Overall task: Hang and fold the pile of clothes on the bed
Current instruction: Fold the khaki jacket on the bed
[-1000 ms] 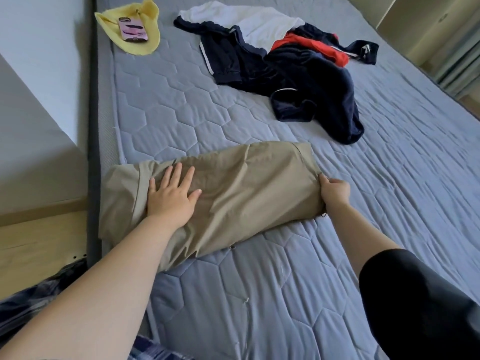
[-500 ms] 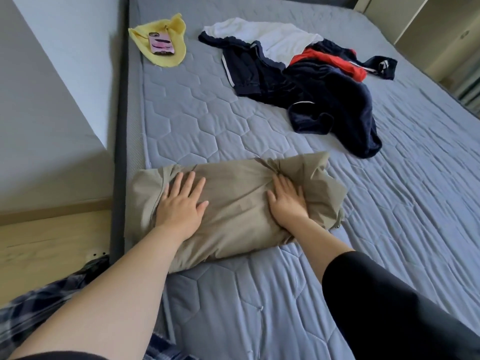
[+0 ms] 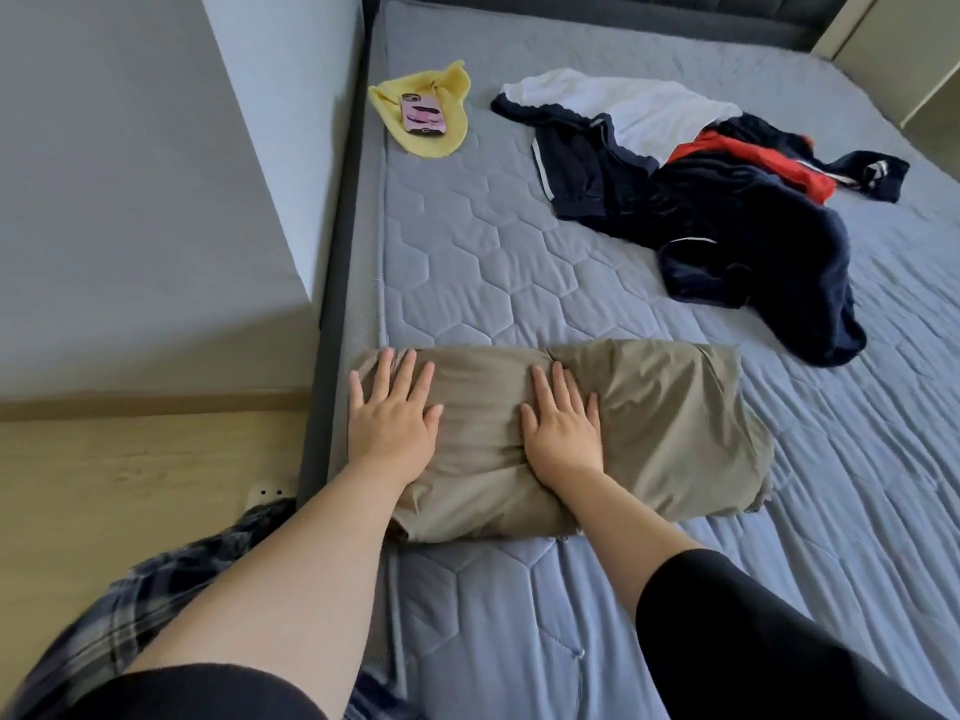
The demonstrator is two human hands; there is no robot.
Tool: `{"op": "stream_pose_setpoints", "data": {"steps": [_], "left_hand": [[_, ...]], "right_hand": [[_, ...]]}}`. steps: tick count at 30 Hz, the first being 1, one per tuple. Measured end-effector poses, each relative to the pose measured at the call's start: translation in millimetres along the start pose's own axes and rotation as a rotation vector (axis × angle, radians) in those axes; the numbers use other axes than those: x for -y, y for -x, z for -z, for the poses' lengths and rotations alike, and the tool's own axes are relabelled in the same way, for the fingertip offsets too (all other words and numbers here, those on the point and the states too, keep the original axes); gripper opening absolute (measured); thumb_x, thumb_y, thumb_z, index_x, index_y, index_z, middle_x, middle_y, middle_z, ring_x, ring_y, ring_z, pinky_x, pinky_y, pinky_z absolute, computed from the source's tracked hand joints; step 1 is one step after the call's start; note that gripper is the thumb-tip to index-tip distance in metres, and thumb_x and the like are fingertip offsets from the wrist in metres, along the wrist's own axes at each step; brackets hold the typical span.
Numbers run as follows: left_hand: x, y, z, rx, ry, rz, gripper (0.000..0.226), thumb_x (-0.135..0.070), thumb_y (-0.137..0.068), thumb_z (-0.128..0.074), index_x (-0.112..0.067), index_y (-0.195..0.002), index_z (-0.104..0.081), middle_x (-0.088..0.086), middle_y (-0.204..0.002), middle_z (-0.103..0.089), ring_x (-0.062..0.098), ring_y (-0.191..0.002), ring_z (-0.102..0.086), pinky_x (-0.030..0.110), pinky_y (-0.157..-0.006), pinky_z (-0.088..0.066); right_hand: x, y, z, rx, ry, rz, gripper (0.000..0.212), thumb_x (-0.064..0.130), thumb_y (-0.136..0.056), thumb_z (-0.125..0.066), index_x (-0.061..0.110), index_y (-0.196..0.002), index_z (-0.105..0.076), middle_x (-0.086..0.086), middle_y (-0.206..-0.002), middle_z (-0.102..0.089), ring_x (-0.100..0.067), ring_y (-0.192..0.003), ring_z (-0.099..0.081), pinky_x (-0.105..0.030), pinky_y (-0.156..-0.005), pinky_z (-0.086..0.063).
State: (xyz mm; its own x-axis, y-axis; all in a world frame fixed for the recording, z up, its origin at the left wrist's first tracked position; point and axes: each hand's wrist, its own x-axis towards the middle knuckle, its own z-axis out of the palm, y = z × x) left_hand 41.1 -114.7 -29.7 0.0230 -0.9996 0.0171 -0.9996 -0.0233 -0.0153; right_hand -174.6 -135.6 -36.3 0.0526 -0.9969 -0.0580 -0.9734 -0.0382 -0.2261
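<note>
A folded khaki garment (image 3: pixel 665 423) lies across the near left part of the grey quilted mattress (image 3: pixel 519 283). My left hand (image 3: pixel 392 413) presses flat on its left end, fingers straight and spread. My right hand (image 3: pixel 563 426) lies flat on its middle, fingers straight. The right part of the garment is doubled over towards the middle. Further back on the right lies a heap of clothes (image 3: pixel 727 200): dark navy pieces, a white one and a red one, all crumpled together.
A yellow cloth (image 3: pixel 447 90) with a pink phone (image 3: pixel 422 114) on it lies at the mattress's far left edge. A grey wall and a wooden floor (image 3: pixel 130 485) run along the left. Plaid fabric (image 3: pixel 156 600) shows at the lower left.
My right hand let go of the garment's right end, carried it over and now lies flat on the middle. The left hand stays pressed on the left end.
</note>
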Motion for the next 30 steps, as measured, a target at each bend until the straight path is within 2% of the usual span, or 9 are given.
{"op": "stream_pose_setpoints", "data": {"steps": [3, 6, 8, 11, 14, 20, 24, 26, 30], "left_hand": [[12.7, 1.6, -5.4, 0.063, 0.067, 0.052, 0.059, -0.047, -0.097, -0.016, -0.031, -0.152, -0.004, -0.011, -0.16, 0.007, 0.015, -0.146, 0.013, 0.051, -0.114, 0.008], [13.5, 4.7, -0.2, 0.134, 0.201, 0.261, 0.065, -0.047, -0.099, -0.025, -0.029, -0.151, 0.009, -0.003, -0.161, 0.009, 0.022, -0.147, 0.003, 0.054, -0.115, -0.008], [12.9, 4.7, 11.6, 0.152, 0.362, 0.448, 0.079, -0.051, -0.096, -0.038, -0.02, -0.152, 0.008, 0.007, -0.16, -0.007, 0.028, -0.143, -0.017, 0.052, -0.111, -0.024], [14.9, 3.5, 29.6, 0.081, 0.429, 0.555, 0.082, -0.054, -0.086, -0.058, -0.008, -0.146, -0.024, 0.013, -0.142, -0.038, 0.03, -0.125, -0.039, 0.043, -0.095, -0.04], [20.3, 2.4, 38.9, 0.1, 0.571, 0.546, 0.067, -0.049, -0.083, -0.065, -0.007, -0.13, -0.043, 0.013, -0.13, -0.048, 0.031, -0.119, -0.046, 0.039, -0.085, -0.042], [35.1, 1.4, 55.7, 0.454, 0.902, 0.597, 0.086, -0.052, -0.075, -0.073, 0.001, -0.136, -0.043, 0.015, -0.137, -0.049, 0.032, -0.121, -0.051, 0.029, -0.083, -0.039], [34.6, 0.6, 67.5, 0.444, 0.828, 0.489, 0.075, -0.051, -0.071, -0.077, -0.002, -0.122, -0.055, 0.013, -0.122, -0.06, 0.029, -0.105, -0.059, 0.029, -0.078, -0.045], [31.1, -0.3, 74.2, 0.44, 0.954, 0.468, 0.074, -0.05, -0.067, -0.08, -0.005, -0.121, -0.057, 0.008, -0.119, -0.061, 0.023, -0.094, -0.057, 0.027, -0.071, -0.043], [15.0, 9.3, 74.0, 0.535, 1.16, 0.484, 0.063, -0.031, -0.072, -0.082, -0.006, -0.123, -0.055, 0.008, -0.119, -0.06, 0.02, -0.088, -0.052, 0.027, -0.077, -0.04]], "right_hand": [[-1.2, -3.4, -7.4, -0.018, 0.002, 0.012, 0.058, 0.044, -0.099, -0.024, 0.032, -0.153, -0.008, 0.001, -0.161, -0.006, -0.013, -0.147, -0.003, -0.041, -0.118, 0.002], [0.1, -5.1, -9.5, -0.008, -0.008, 0.007, 0.059, 0.043, -0.099, -0.025, 0.031, -0.153, -0.007, 0.0, -0.161, -0.006, -0.013, -0.147, -0.004, -0.04, -0.117, 0.002], [-2.3, -5.2, -10.0, -0.001, 0.007, 0.003, 0.059, 0.042, -0.099, -0.025, 0.029, -0.153, -0.006, 0.0, -0.161, -0.006, -0.013, -0.147, -0.003, -0.041, -0.117, 0.001], [-0.8, -6.2, -11.1, 0.007, 0.024, -0.003, 0.06, 0.042, -0.099, -0.025, 0.027, -0.153, -0.004, -0.001, -0.161, -0.004, -0.014, -0.147, -0.002, -0.041, -0.117, 0.001], [0.4, -8.6, -11.7, 0.04, 0.038, -0.015, 0.06, 0.043, -0.099, -0.023, 0.027, -0.153, -0.001, -0.001, -0.161, -0.002, -0.014, -0.147, 0.001, -0.041, -0.117, 0.003], [-2.4, -16.6, -5.9, 0.156, -0.011, -0.023, 0.061, 0.042, -0.099, -0.021, 0.029, -0.152, 0.004, 0.0, -0.161, 0.004, -0.014, -0.147, 0.005, -0.041, -0.117, 0.005], [-1.8, -18.8, 0.4, 0.224, -0.038, -0.041, 0.06, 0.042, -0.1, -0.021, 0.03, -0.152, 0.006, 0.001, -0.161, 0.008, -0.012, -0.147, 0.008, -0.041, -0.117, 0.008], [-0.7, -18.8, 2.5, 0.237, -0.046, -0.046, 0.06, 0.042, -0.1, -0.021, 0.029, -0.152, 0.007, 0.001, -0.161, 0.009, -0.012, -0.147, 0.009, -0.04, -0.116, 0.009], [3.9, -18.2, 9.7, 0.272, -0.046, -0.061, 0.061, 0.041, -0.1, -0.021, 0.028, -0.152, 0.007, 0.0, -0.161, 0.01, -0.013, -0.147, 0.009, -0.04, -0.117, 0.008]]}}
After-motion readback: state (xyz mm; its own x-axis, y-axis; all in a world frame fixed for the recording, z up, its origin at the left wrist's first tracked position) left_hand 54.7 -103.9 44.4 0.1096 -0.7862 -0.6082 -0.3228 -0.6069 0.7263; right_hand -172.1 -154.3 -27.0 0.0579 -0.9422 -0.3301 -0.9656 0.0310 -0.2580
